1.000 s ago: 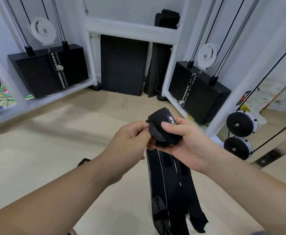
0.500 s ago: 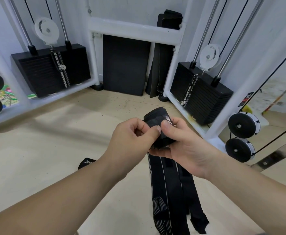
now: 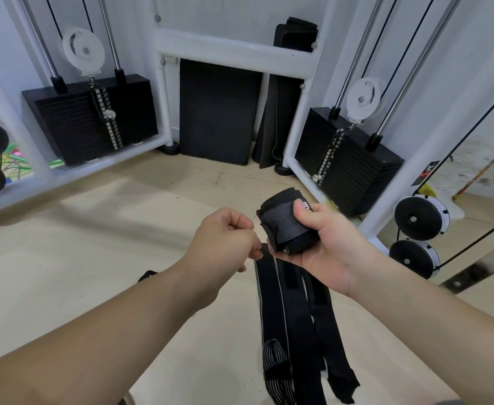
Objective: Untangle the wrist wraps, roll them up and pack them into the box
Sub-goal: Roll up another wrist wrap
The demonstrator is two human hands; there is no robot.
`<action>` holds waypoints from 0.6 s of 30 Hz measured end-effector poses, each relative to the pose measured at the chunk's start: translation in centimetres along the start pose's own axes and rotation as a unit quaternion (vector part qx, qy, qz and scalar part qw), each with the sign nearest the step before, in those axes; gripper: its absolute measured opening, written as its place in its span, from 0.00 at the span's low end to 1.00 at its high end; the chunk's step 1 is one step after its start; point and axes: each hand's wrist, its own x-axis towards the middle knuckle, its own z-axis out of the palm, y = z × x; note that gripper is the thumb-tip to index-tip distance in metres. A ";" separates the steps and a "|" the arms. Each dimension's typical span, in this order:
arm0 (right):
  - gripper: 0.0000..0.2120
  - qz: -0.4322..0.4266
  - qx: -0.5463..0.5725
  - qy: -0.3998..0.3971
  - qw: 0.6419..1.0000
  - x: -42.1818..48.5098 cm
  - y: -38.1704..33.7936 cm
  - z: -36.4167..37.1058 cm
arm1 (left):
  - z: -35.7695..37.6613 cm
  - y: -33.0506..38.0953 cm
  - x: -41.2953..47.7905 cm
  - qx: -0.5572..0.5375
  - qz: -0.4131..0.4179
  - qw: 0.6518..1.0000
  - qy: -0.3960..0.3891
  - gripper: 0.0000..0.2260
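Observation:
My right hand (image 3: 324, 247) grips a rolled-up black wrist wrap (image 3: 283, 226), thumb pressed on its top edge beside a white logo. My left hand (image 3: 225, 238) hovers just left of the roll with its fingers curled; nothing shows between them. Below both hands, several loose black wrist wraps (image 3: 292, 325) lie stretched out on the floor, one with a white-striped end at the near side. No box is visible.
A small black item (image 3: 147, 275) pokes out behind my left forearm on the beige floor. White cable-machine frames with black weight stacks (image 3: 93, 121) (image 3: 354, 165) stand left and right. Black mats (image 3: 219, 112) lean on the back wall. Black pulleys (image 3: 418, 220) sit at right.
My left hand has let go of the roll and drawn back to the left. The right hand now holds the roll alone, turned so its grey inner face shows.

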 end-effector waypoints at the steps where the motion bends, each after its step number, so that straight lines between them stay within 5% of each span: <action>1: 0.12 0.004 -0.004 0.003 1.000 -0.1 -0.1 0.1 | 0.1 -0.1 0.1 0.006 -0.008 1.000 0.000 0.09; 8: 0.05 0.008 -0.045 0.025 0.999 -0.5 0.2 0.1 | 0.6 -0.5 0.2 0.020 -0.021 0.999 -0.039 0.09; 18: 0.34 0.035 -0.089 -0.029 0.995 -0.5 0.4 -0.7 | 0.5 -0.4 0.2 0.020 -0.020 0.998 -0.055 0.05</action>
